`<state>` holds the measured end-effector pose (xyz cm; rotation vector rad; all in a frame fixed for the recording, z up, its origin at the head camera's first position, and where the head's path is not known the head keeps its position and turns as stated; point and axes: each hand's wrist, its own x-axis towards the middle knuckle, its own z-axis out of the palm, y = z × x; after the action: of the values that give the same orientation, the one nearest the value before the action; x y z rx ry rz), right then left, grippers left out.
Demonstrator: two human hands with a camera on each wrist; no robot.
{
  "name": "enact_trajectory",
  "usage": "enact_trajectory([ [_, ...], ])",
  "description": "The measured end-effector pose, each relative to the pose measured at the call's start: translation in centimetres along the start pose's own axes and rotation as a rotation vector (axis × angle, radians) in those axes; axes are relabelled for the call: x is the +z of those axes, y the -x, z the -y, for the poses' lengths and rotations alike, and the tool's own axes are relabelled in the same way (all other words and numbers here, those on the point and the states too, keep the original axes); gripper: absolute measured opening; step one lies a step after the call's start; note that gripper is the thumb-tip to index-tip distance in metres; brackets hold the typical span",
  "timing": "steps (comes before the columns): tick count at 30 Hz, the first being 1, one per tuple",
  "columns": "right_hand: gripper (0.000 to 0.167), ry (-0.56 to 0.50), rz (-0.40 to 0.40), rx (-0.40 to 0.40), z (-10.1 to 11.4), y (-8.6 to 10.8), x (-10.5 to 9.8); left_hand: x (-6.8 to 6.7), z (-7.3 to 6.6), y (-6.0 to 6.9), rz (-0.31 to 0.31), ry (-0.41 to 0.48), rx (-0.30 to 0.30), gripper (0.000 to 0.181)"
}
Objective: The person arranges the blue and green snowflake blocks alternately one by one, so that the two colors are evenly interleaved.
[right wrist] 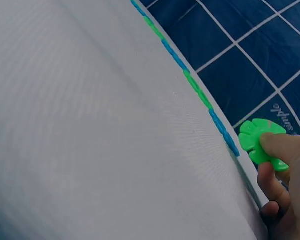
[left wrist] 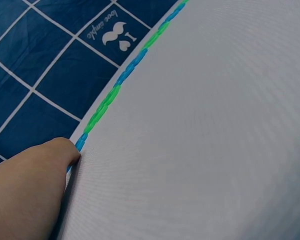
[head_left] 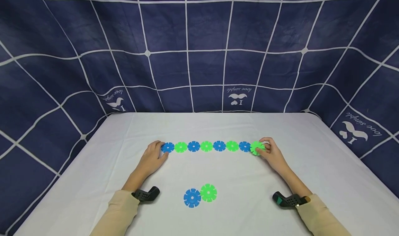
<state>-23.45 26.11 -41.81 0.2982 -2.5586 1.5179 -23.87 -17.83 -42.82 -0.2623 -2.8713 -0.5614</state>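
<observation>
A row of alternating blue and green notched plastic snowflake discs runs across the white table, among them a blue disc (head_left: 219, 146) near the middle. At the row's left end my left hand (head_left: 152, 158) holds the end blue snowflake disc (head_left: 168, 147), thumb at its near edge and fingers at its far left edge. My right hand (head_left: 273, 157) pinches a green snowflake disc (right wrist: 252, 137) between thumb and fingers. That disc is raised and tilted beside the right-end blue disc (right wrist: 223, 132); whether they touch I cannot tell.
Closer to me, a loose blue disc (head_left: 192, 198) and a loose green disc (head_left: 208, 193) lie side by side on the white tablecloth (head_left: 237, 211). A dark blue curtain (head_left: 205, 69) with white grid lines hangs behind the table and at both sides.
</observation>
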Motion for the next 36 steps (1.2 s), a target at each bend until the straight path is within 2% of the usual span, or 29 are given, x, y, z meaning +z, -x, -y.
enact_trajectory([
  [7, 0.044, 0.076, -0.082, 0.043, -0.3, 0.0, -0.2, -0.1, 0.0, 0.0, -0.001, 0.003, 0.004, 0.052],
  [16, 0.046, 0.251, -0.151, -0.026, -0.9, -0.3, -0.3, 0.0, 0.1, -0.1, -0.008, 0.000, 0.001, 0.052],
  [23, 0.048, 0.347, -0.138, 0.043, -1.1, -0.5, -0.3, 0.1, 0.1, 0.0, -0.013, 0.004, 0.011, 0.052],
  [29, 0.046, 0.463, -0.099, 0.038, -1.2, -0.4, -0.2, 0.0, 0.0, 0.0, -0.011, -0.002, 0.005, 0.052],
  [36, 0.046, 0.464, -0.086, 0.040, -1.1, -0.3, -0.1, -0.1, -0.1, 0.0, -0.004, -0.001, -0.005, 0.053],
])
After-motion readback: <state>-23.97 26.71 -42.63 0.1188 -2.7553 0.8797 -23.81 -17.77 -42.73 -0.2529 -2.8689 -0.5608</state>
